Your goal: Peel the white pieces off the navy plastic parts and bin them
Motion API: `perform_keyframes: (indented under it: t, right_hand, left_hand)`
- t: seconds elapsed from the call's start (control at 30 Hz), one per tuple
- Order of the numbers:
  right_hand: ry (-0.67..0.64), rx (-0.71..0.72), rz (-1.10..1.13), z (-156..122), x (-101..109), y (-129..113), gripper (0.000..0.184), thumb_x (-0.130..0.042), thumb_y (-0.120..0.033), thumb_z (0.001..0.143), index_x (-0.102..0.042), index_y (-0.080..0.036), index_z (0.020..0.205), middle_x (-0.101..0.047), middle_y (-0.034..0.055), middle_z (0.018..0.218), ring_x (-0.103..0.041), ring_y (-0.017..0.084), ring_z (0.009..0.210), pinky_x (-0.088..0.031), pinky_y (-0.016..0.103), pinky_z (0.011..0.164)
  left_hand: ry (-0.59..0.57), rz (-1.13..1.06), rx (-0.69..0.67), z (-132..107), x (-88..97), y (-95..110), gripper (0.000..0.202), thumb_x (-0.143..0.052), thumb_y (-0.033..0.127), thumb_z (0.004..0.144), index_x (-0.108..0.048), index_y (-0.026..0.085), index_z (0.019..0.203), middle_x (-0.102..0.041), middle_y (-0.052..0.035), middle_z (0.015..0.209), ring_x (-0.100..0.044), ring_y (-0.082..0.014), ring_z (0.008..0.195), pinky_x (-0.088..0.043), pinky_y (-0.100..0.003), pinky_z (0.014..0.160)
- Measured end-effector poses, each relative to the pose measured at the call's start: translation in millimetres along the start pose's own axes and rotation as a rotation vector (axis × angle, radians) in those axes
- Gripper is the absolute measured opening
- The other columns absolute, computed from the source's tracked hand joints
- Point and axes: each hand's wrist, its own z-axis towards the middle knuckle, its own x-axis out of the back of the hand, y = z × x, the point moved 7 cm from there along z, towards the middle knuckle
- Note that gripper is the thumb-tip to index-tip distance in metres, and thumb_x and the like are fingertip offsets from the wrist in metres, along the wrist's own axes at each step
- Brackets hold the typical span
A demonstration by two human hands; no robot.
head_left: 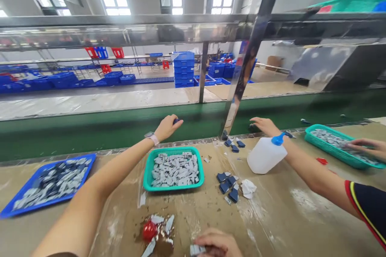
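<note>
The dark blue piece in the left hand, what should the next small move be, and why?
Probably draw the dark blue piece in the left hand back and set it with the dark blue pieces on the bench, since those lie together, apart from the gray pieces in the teal basket.

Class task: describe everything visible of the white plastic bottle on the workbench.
The white plastic bottle is a translucent, squarish container with rounded shoulders, closed by a blue nozzle cap. It lies tilted on the stained workbench, neck pointing up and right, to the right of dark blue pieces. The person's right forearm crosses just behind the cap; whether they touch cannot be told.
</note>
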Motion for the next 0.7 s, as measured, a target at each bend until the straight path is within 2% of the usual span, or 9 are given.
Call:
perform_keyframes:
  t: [0.07, 0.1, 0.2, 0.3, 0.4, 0.47, 0.53, 0.63, 0.7]
  right_hand:
    - [-0.185, -0.056, 0.241, -9.4, -31.2, -5.0, 0.015, -0.067, -0.033, 0.08, -0.068, -0.042, 0.091, -0.069, 0.002, 0.08, -0.066, 0.017, 0.062, -0.053, 0.022, 0.046]
    - [-0.235, -0.116, 0.302, -10.8, -40.3, -5.5, 0.015, -0.066, -0.031, 0.08, -0.07, -0.039, 0.091, -0.068, 0.0027, 0.079, -0.066, 0.018, 0.062, -0.054, 0.024, 0.049]
    - [-0.215, -0.24, 0.207, -5.5, -45.6, -6.8, 0.014, -0.061, -0.031, 0.083, -0.073, -0.028, 0.091, -0.066, 0.0039, 0.077, -0.065, 0.019, 0.068, -0.056, 0.03, 0.06]
    - [-0.252, -0.181, 0.078, 0.0, -52.4, -17.5, 0.021, -0.055, -0.031, 0.089, -0.072, -0.019, 0.094, -0.065, 0.0065, 0.079, -0.062, 0.018, 0.069, -0.053, 0.029, 0.064]
    - [-0.311, -0.073, -0.009, -3.7, -67.4, -28.6, 0.026, -0.049, -0.03, 0.093, -0.071, -0.016, 0.097, -0.065, 0.0076, 0.083, -0.063, 0.017, 0.072, -0.051, 0.028, 0.066]
    - [-0.34, 0.0, -0.075, -9.2, -78.1, -35.7, 0.028, -0.045, -0.028, 0.095, -0.07, -0.016, 0.097, -0.064, 0.0079, 0.085, -0.062, 0.016, 0.075, -0.051, 0.027, 0.067]
    - [-0.359, 0.057, -0.165, -14.4, -86.9, -41.8, 0.031, -0.042, -0.026, 0.096, -0.071, -0.016, 0.094, -0.063, 0.0076, 0.083, -0.06, 0.016, 0.073, -0.049, 0.026, 0.065]
    - [-0.374, 0.086, -0.243, -17.4, -92.7, -46.8, 0.035, -0.039, -0.026, 0.097, -0.072, -0.017, 0.086, -0.061, 0.0073, 0.078, -0.058, 0.015, 0.068, -0.047, 0.026, 0.061]
    - [-0.365, 0.047, -0.173, -14.7, -89.8, -47.0, 0.033, -0.042, -0.029, 0.096, -0.072, -0.018, 0.088, -0.062, 0.0073, 0.079, -0.058, 0.015, 0.069, -0.048, 0.026, 0.062]
  left_hand:
    - [0.061, -0.054, 0.114, -55.0, 35.5, -13.9, 0.035, -0.044, 0.049, 0.091, -0.051, 0.016, 0.083, -0.05, 0.0013, 0.068, -0.048, -0.014, 0.063, -0.04, -0.028, 0.061]
    - [0.082, -0.084, 0.164, -88.1, 50.8, -17.7, 0.037, -0.042, 0.052, 0.091, -0.047, 0.018, 0.079, -0.046, 0.0027, 0.065, -0.045, -0.013, 0.06, -0.037, -0.026, 0.058]
    - [0.083, -0.171, 0.291, -197.9, 77.2, -18.6, 0.044, -0.035, 0.058, 0.09, -0.041, 0.019, 0.072, -0.039, 0.0037, 0.062, -0.038, -0.0117, 0.056, -0.033, -0.024, 0.052]
    - [0.124, -0.41, 0.517, -305.7, 76.1, -20.3, 0.047, -0.035, 0.065, 0.087, -0.044, 0.019, 0.08, -0.037, 0.0048, 0.06, -0.033, -0.0105, 0.05, -0.027, -0.022, 0.047]
    - [0.212, -0.745, 0.787, -391.1, 55.0, -20.2, 0.052, -0.039, 0.071, 0.083, -0.048, 0.019, 0.086, -0.039, 0.0049, 0.06, -0.029, -0.0089, 0.048, -0.024, -0.021, 0.046]
    - [0.253, -0.896, 0.898, -425.9, 39.9, -14.1, 0.052, -0.04, 0.07, 0.084, -0.049, 0.018, 0.085, -0.041, 0.0046, 0.061, -0.028, -0.008, 0.048, -0.023, -0.021, 0.047]
    - [0.302, -0.97, 0.953, -443.5, 30.2, -6.6, 0.049, -0.042, 0.066, 0.085, -0.05, 0.018, 0.083, -0.042, 0.0042, 0.061, -0.028, -0.008, 0.048, -0.023, -0.021, 0.048]
    - [0.318, -0.959, 0.921, -443.3, 23.1, 3.1, 0.047, -0.043, 0.063, 0.087, -0.053, 0.018, 0.08, -0.049, 0.0019, 0.064, -0.033, -0.0099, 0.05, -0.028, -0.023, 0.052]
    - [0.279, -0.937, 0.858, -432.4, 17.8, 7.3, 0.047, -0.045, 0.063, 0.086, -0.056, 0.018, 0.08, -0.052, 0.0002, 0.067, -0.038, -0.012, 0.055, -0.033, -0.024, 0.057]
